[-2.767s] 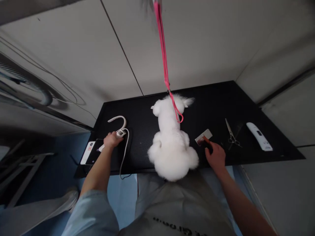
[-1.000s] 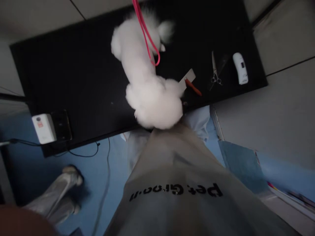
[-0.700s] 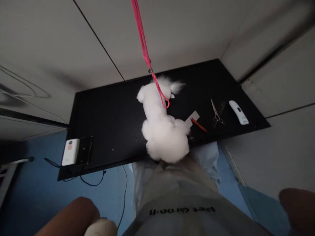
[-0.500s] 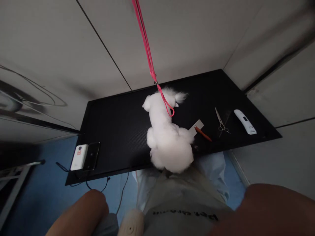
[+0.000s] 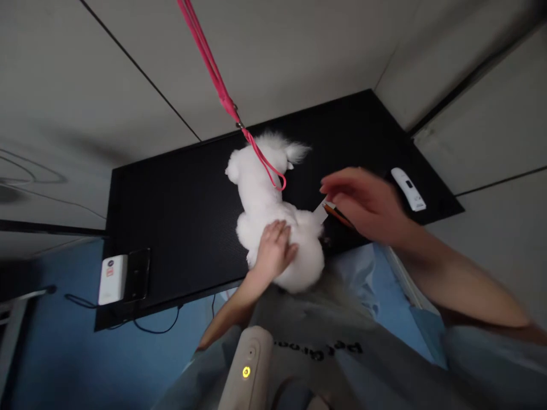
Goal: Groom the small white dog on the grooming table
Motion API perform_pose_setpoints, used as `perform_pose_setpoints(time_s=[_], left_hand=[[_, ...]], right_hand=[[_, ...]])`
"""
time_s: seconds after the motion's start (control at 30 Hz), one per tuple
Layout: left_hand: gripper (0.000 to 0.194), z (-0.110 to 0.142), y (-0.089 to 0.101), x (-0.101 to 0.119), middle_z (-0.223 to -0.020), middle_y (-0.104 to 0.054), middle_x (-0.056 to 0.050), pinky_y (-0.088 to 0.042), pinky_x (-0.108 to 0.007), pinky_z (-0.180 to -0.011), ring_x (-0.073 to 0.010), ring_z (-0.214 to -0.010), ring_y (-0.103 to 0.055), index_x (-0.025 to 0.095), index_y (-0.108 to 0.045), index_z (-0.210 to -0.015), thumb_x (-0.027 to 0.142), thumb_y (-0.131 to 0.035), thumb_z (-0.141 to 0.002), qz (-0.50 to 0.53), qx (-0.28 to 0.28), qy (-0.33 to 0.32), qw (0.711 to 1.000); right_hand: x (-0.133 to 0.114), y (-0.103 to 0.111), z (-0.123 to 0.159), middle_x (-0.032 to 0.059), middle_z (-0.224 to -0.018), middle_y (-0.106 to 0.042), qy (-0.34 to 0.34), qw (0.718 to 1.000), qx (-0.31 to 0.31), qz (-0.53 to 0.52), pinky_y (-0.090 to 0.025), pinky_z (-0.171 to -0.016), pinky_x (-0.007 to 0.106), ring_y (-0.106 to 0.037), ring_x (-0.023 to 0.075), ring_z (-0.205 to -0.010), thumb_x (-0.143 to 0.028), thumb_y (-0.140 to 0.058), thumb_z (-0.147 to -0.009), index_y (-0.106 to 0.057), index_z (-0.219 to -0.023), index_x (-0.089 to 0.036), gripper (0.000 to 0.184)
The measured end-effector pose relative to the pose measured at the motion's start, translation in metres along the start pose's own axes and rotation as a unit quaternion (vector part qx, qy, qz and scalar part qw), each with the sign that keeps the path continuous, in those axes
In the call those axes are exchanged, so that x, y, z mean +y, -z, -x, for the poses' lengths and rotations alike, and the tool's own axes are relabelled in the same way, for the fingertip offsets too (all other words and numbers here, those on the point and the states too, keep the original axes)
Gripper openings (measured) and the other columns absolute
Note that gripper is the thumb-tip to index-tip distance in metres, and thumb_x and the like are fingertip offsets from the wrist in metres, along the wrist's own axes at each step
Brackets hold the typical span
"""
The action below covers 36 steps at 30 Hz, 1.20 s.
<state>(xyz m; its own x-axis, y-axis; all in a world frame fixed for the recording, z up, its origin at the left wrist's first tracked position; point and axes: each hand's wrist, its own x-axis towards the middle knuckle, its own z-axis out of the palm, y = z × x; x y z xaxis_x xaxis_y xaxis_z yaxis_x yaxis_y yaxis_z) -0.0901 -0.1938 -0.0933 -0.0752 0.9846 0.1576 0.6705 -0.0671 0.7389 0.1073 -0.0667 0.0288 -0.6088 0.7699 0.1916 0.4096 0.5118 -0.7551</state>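
Observation:
A small fluffy white dog [image 5: 267, 199] stands on a black table [image 5: 179, 199], tied by a pink leash [image 5: 222, 97] that runs up out of view. My left hand [image 5: 276, 253] lies flat on the dog's rump with its fingers spread. My right hand [image 5: 367, 202] hovers above the table to the right of the dog, fingers loosely stretched and holding nothing, just over a slicker brush with an orange handle [image 5: 331, 210].
A white clipper [image 5: 408, 188] lies near the table's right end. A white power bank [image 5: 112, 279] and a dark phone [image 5: 139, 273] sit at the table's front left corner, with a cable hanging below. A beige device with a lit yellow button [image 5: 248, 370] is at my chest. Blue floor lies below.
Both hands came from the bottom of view up to the table. The left one landed on the dog's rump and the right one reached over the brush. The view shifted.

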Motion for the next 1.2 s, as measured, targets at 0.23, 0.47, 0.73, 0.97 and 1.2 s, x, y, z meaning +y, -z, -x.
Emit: perform_pose_setpoints(time_s=[0.23,0.47,0.73,0.97,1.2], left_hand=[[0.023,0.029,-0.028,0.002,-0.098,-0.070,-0.012,-0.052,-0.046,-0.086,-0.0261,-0.093,-0.064,0.017,-0.067,-0.095,0.015,-0.049,-0.082,-0.042,-0.012,-0.045,0.998],[0.026,0.017,0.012,-0.007,-0.096,-0.070,-0.007,-0.053,-0.037,-0.085,-0.0197,-0.092,-0.065,0.022,-0.068,-0.099,0.028,-0.044,-0.093,0.053,0.049,0.037,0.997],[0.072,-0.066,0.001,-0.058,-0.152,-0.024,-0.018,-0.023,-0.056,-0.113,-0.0399,-0.142,-0.020,0.019,-0.054,-0.130,0.051,-0.074,-0.068,-0.042,0.162,0.140,0.976],[0.065,-0.067,0.001,-0.076,-0.135,-0.039,-0.013,-0.026,-0.047,-0.114,-0.0307,-0.136,-0.031,0.021,-0.047,-0.118,0.040,-0.077,-0.064,0.054,0.219,0.187,0.956],[0.098,-0.074,-0.011,-0.081,-0.130,-0.044,-0.015,-0.040,-0.047,-0.104,-0.0295,-0.118,-0.051,0.019,-0.024,-0.132,0.041,-0.082,-0.056,0.178,0.188,0.273,0.926]], right_hand=[[0.144,-0.063,0.009,0.0212,-0.106,-0.062,-0.239,0.921,-0.173,0.256,-0.047,-0.079,0.034,-0.064,0.0256,-0.090,-0.019,-0.051,-0.087,-0.054,-0.111,-0.009,0.026],[0.174,-0.072,0.014,0.0043,-0.080,-0.070,-0.228,0.948,-0.218,0.033,-0.049,-0.072,0.023,-0.064,0.0128,-0.068,-0.010,-0.034,-0.086,-0.056,-0.120,-0.012,0.040],[0.166,-0.072,0.006,0.0177,-0.115,-0.062,-0.062,0.946,-0.209,0.239,-0.041,-0.098,0.040,-0.055,0.0274,-0.111,-0.012,-0.052,-0.081,-0.064,-0.119,-0.013,0.040],[0.125,-0.088,-0.020,0.0130,-0.125,-0.059,0.059,0.992,-0.088,0.066,-0.044,-0.102,0.041,-0.054,0.0227,-0.119,-0.013,-0.047,-0.085,-0.067,-0.095,-0.017,0.023],[0.052,-0.115,0.027,0.0086,-0.125,-0.063,0.358,0.892,-0.276,0.025,-0.044,-0.105,0.039,-0.049,0.0195,-0.128,-0.017,-0.043,-0.093,-0.067,-0.091,-0.017,0.023]])
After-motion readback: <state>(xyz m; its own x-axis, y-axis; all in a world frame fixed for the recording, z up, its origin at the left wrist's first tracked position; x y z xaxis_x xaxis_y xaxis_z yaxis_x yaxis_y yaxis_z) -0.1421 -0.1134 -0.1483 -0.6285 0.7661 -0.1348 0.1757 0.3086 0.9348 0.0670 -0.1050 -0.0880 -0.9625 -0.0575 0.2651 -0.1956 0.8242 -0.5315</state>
